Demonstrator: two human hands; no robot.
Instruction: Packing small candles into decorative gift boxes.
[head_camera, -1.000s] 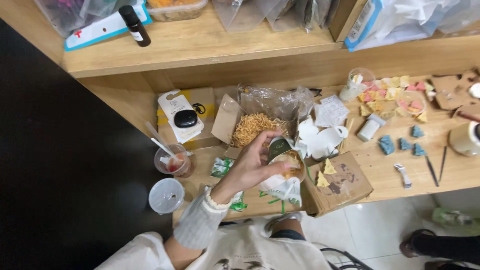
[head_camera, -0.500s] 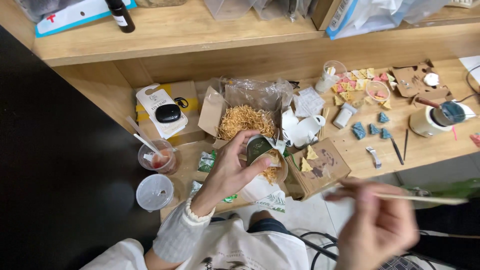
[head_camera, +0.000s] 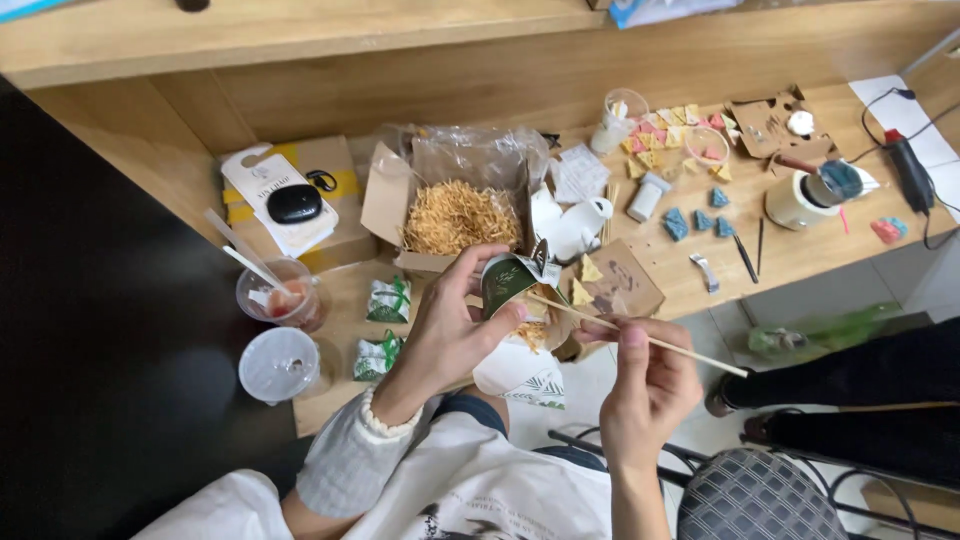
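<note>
The left hand (head_camera: 455, 330) has its fingers clenched around a small dark green folded paper packet (head_camera: 505, 283), thumb on its near face and forefinger arched over its top. The packet sits just in front of the open cardboard box of pale shredded straw filling (head_camera: 455, 215), above the near edge of the wooden counter (head_camera: 800, 250). The right hand (head_camera: 645, 385) pinches a thin wooden stick (head_camera: 640, 338) between thumb and fingertips; the stick's far tip reaches the packet's open side, and its other end juts out past the hand, away from the box. Left of the box lie a clear plastic cup with a red drink and straws (head_camera: 280, 298), a clear domed lid (head_camera: 278, 365) and two small green wrapped parcels (head_camera: 385, 322). Right of the box, a white mug (head_camera: 580, 225) lies among small yellow, pink and blue folded paper triangles (head_camera: 670, 140).
</note>
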